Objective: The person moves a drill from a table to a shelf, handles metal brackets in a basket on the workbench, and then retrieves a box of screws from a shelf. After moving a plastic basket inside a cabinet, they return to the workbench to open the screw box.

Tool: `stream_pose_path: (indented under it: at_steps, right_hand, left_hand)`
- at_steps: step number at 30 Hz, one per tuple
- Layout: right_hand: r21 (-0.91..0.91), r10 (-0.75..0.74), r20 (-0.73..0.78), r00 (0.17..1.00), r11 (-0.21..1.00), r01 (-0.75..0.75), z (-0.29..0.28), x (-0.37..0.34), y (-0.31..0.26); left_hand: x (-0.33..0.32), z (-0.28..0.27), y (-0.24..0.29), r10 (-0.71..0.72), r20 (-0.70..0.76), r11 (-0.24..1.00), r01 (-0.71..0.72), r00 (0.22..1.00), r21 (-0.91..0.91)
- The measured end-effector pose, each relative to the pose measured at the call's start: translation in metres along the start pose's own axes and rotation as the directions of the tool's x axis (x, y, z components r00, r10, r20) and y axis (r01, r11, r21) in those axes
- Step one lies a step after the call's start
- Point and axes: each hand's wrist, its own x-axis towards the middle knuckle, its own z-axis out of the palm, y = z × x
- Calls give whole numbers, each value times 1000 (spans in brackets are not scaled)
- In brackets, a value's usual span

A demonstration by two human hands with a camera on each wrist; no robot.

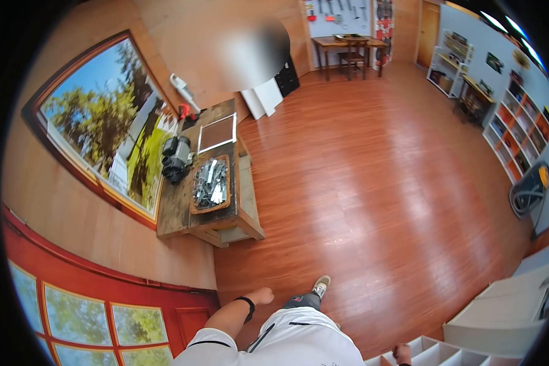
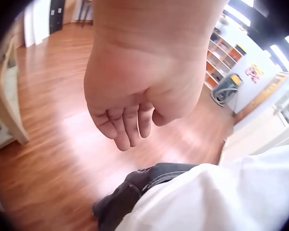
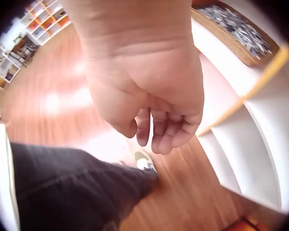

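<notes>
The left hand (image 1: 263, 296) hangs in front of the body in the head view, above the wooden floor. Seen from the left wrist, the left hand (image 2: 139, 96) has loosely curled fingers and nothing in them. At the bottom edge of the head view, the right hand (image 1: 402, 352) is beside a white shelf unit (image 1: 433, 347). In the right wrist view the right hand (image 3: 149, 96) hangs with its fingers loosely bent, holding nothing, next to white shelving (image 3: 241, 139).
A wooden workbench (image 1: 244, 210) stands at the left with a basket of metal parts (image 1: 212, 185) and a dark machine (image 1: 176, 158). Another basket of metal parts (image 3: 236, 31) sits on the shelving. Desk (image 1: 323, 43) at the back; vacuum cleaner (image 1: 530, 189) at the right.
</notes>
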Motion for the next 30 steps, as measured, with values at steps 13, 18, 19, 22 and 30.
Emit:
stream_pose_path:
  at_steps: [13, 18, 19, 22, 30]
  right_hand:
    - [-305, -105, 189, 976, 939, 160, 238, 81, -393]
    - [-380, -44, 397, 917, 901, 208, 290, 104, -457]
    - [-398, -37, 406, 913, 892, 213, 289, 119, -465]
    - [-495, 24, 438, 899, 841, 219, 280, 194, -483]
    - [-551, 268, 430, 862, 834, 16, 325, 278, -587]
  left_hand:
    - [49, 2, -102, -391, -381, 761, 62, 838, -646]
    - [90, -142, -72, -557, -478, 613, -52, 679, -789]
    - [97, -162, -70, -592, -440, 525, -90, 675, -846]
    - [114, -195, -72, -664, -369, 392, -118, 651, -912]
    - [113, -211, -75, -858, 61, -32, 65, 511, -997]
